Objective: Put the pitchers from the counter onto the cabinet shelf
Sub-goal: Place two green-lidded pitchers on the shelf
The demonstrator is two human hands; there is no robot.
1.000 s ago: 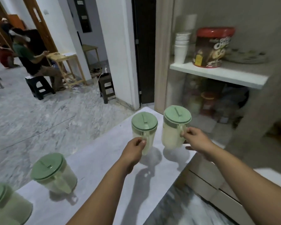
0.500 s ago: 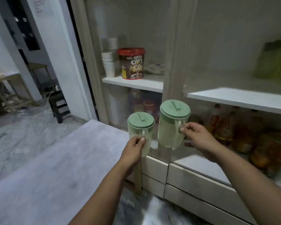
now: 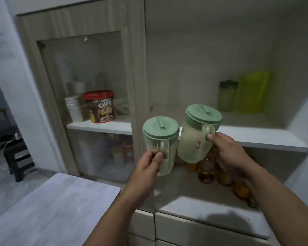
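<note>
I hold two clear pitchers with green lids in the air in front of the open cabinet. My left hand (image 3: pixel 149 161) grips the handle of the left pitcher (image 3: pixel 160 137), which hangs upright by the cabinet's centre post. My right hand (image 3: pixel 226 151) grips the handle of the right pitcher (image 3: pixel 197 135), which tilts to the left. The right pitcher's lid is level with the front edge of the white cabinet shelf (image 3: pixel 267 139). Neither pitcher touches the shelf.
A green bottle (image 3: pixel 228 96) and a yellow-green container (image 3: pixel 254 91) stand at the shelf's back right. Behind the glass door on the left are a stack of cups (image 3: pixel 74 108) and a chocolate tub (image 3: pixel 100 106). Bottles (image 3: pixel 206 171) fill the lower shelf. The counter (image 3: pixel 52 210) is at lower left.
Both pitchers have been lifted off the counter and carried right and up toward the cabinet shelf. The right pitcher has tipped to the left. The view has turned from the counter toward the cabinet.
</note>
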